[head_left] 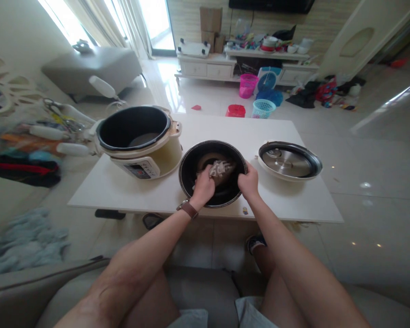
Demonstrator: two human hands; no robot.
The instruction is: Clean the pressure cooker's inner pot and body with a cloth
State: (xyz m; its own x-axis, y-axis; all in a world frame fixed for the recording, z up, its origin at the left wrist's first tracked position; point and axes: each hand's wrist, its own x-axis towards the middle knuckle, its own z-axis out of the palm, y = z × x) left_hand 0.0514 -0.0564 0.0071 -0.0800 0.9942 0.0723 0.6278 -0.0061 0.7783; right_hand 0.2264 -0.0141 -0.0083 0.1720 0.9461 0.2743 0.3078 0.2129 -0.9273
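- So, head view: black pot (205, 158) is immediately right of the cooker (141, 152), mouth looks tipped toward camera; can't tell if the two touch, or if pot base is on the table (222, 130).
- L hand (204, 186): inside pot right of cooker, clutching a bunched cloth (221, 168); fingers partly hidden.
- R hand (248, 183): gripping pot rim on the side away from cooker; fingertip placement not visible.
- Pot handling (est.): stiff, prob metal, mod. weight, unlikely to break; dark lining could get slick if wet & may scratch.
- Cloth (est.): soft, light, floppy; best held bunched, as L hand has it.
- Best hold on pot: rim, opp. sides, i.e. cooker side + far side. One-hand rim hold prob lets it spin.
- Edges: table's front edge runs just in front of cooker & pot; min. margin, tip risk if pot overhangs.
- Room: tabletop right-rear of cooker, behind pot. Lid (290, 163), well right of cooker, limits far side; cooker wall blocks shifting L.
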